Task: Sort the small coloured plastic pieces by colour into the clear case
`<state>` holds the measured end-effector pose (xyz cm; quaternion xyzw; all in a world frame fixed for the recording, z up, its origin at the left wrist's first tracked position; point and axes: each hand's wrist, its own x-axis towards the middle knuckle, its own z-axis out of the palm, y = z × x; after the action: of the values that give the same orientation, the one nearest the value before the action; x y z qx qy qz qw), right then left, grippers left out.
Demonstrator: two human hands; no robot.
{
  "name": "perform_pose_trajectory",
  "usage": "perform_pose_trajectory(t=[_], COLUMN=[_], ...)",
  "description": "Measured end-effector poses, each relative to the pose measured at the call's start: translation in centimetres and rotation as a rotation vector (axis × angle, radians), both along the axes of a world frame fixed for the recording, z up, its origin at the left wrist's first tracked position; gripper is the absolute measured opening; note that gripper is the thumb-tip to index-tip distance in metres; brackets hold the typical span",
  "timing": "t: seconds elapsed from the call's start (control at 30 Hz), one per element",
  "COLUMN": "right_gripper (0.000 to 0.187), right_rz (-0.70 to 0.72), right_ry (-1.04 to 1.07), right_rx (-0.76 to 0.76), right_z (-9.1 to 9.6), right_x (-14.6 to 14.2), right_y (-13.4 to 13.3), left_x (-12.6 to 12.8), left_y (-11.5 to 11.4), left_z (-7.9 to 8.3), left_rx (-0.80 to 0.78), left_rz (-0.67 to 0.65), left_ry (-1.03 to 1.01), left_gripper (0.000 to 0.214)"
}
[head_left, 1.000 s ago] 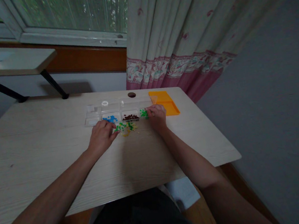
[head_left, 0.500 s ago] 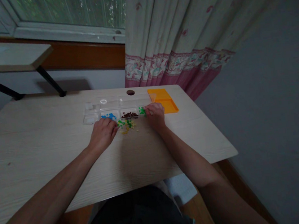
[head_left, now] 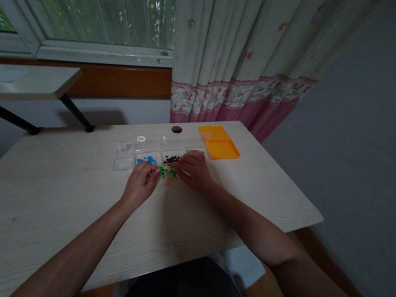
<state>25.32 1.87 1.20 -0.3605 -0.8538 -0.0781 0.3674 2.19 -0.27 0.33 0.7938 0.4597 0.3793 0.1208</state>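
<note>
A loose pile of small green and yellow pieces lies on the table in front of a clear compartment box. My left hand rests at the pile's left edge, fingers bent together beside the green pieces. From the right, my right hand reaches to the pile, its fingertips pinched close to it; anything between them is too small to make out. Blue pieces sit in one compartment of the box and dark brown pieces in the one beside it. Green pieces in the compartment further right are mostly hidden behind my right hand.
An orange two-part tray lies right of the clear box. Behind the box, the pale wooden table has a round hole. A raised shelf on black legs stands at the back left, and a curtain hangs behind.
My right hand has moved left and nearer to me, from the green compartment to the loose pile. My left hand stays by the pile. The camera view has shifted slightly.
</note>
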Motion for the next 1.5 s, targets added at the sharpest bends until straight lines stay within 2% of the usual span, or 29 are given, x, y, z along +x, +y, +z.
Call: perform_pose_trajectory(t=[0.13,0.37,0.53,0.63,0.87,1.0,1.2,1.5], right_gripper=[0.023,0.013,0.014,0.015,0.019,0.019,0.016,0.015], right_rz=[0.089,0.102,0.087,-0.003,-0.376,-0.506,-0.544,-0.546], right_ry=[-0.073,-0.074,-0.099,-0.034,0.178,0.21,0.156,0.201], right_rx=[0.001,-0.039,-0.037,-0.06,-0.116,-0.121,-0.22,-0.243], right_z=[0.1,0.3,0.5,0.4,-0.4,-1.0,-1.8,-1.9], right_x=[-1.5,-2.1,-2.1,-0.9,4.3,5.4,5.2,5.3], right_y=[-1.5,-2.1,-2.0,-1.0,3.1,3.9,4.3,4.3], left_x=[0.5,0.7,0.5,-0.2,-1.0,-0.9,-1.0,-0.6], left_y=[-0.8,-1.3,-1.1,-0.6,0.1,0.1,0.2,0.1], left_z=[0.5,0.6,0.8,0.6,-0.6,-0.8,-0.9,-0.6], left_rx=[-0.047,-0.105,-0.064,-0.013,0.008,0.01,0.034,0.039], left_rz=[-0.035,-0.04,-0.054,-0.031,0.032,0.031,0.028,0.029], left_ry=[-0.076,-0.092,-0.052,0.01,0.26,0.318,0.316,0.355], left_gripper=[0.026,0.027,0.03,0.027,0.026,0.026,0.023,0.02])
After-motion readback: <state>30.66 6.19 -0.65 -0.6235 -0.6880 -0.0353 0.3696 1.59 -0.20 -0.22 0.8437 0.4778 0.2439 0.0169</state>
